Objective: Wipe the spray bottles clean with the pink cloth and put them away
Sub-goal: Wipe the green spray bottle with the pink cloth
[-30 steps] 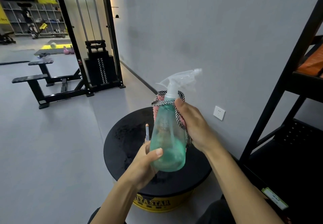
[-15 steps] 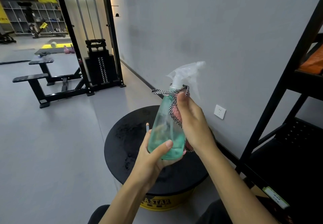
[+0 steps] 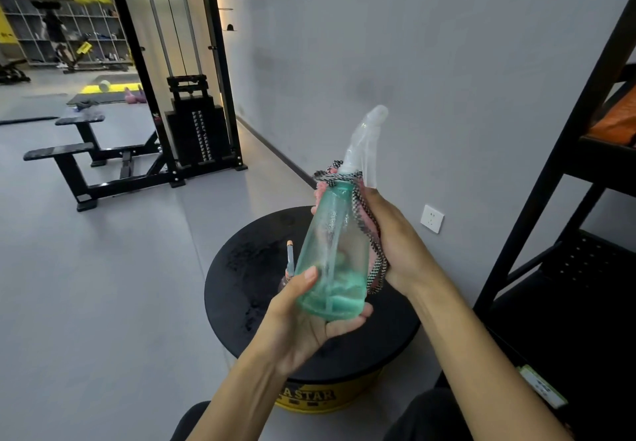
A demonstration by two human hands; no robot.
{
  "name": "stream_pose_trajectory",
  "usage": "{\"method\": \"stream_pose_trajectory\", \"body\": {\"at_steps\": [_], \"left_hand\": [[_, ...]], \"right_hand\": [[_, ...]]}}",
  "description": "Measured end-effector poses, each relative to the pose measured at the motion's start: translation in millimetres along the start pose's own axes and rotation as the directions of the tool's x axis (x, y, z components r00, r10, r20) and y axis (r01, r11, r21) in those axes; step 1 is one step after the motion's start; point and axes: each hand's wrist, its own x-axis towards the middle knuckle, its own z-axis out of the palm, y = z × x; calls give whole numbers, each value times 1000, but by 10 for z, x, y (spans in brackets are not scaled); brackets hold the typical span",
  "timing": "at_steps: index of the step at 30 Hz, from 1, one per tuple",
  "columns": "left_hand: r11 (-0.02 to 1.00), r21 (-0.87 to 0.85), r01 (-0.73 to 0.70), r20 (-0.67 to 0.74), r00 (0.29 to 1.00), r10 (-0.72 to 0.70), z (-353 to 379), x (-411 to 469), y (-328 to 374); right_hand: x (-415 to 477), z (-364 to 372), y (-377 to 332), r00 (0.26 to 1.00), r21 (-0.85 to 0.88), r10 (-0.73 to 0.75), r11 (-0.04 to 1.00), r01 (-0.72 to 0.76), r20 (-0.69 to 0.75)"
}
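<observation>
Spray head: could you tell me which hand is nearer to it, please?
Right. The right hand holds the cloth at the neck below the spray head; the left hand cups the base of the bottle.

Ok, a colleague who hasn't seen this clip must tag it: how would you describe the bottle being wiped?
Find the round black platform with a yellow base by the grey wall; two hands meet above it. The spray bottle is tilted between them, base in the left hand, the right hand holding a pink cloth against its side. It alone is translucent green with a clear trigger head.
</observation>
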Motion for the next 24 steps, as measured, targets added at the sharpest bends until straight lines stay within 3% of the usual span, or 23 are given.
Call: {"method": "stream_pose_trajectory", "body": {"at_steps": [2,7,10,13,15,20,24], "left_hand": [[999,52,-1,-48,999,3,-9,22,-10],[998,64,11,-85,996,-5,-26,32,-59],[998,-53,22,-1,1000,-22,-9,19,-56],[972,-216,91,47,995,-83,13,-6,-49],[936,-323,140,76,990,-122,25,3,-41],[913,-375,159,80,987,-139,-13,66,-40],[950,-292,108,-92,986,-140,125,80,-53]], "right_hand": [[-9,77,21,994,-90,-50,995,42,-95],[-77,141,42,962,-286,-220,944,167,-164],[-46,97,31,983,-143,-155,980,141,-96],[-33,33,-43,1000,135,-4,991,3,7],[-21,7,-80,998,201,26,979,-35,50],[-22,91,2,971,-106,-189,979,175,-147],[-31,163,35,898,-330,-358,905,268,-255]]}}
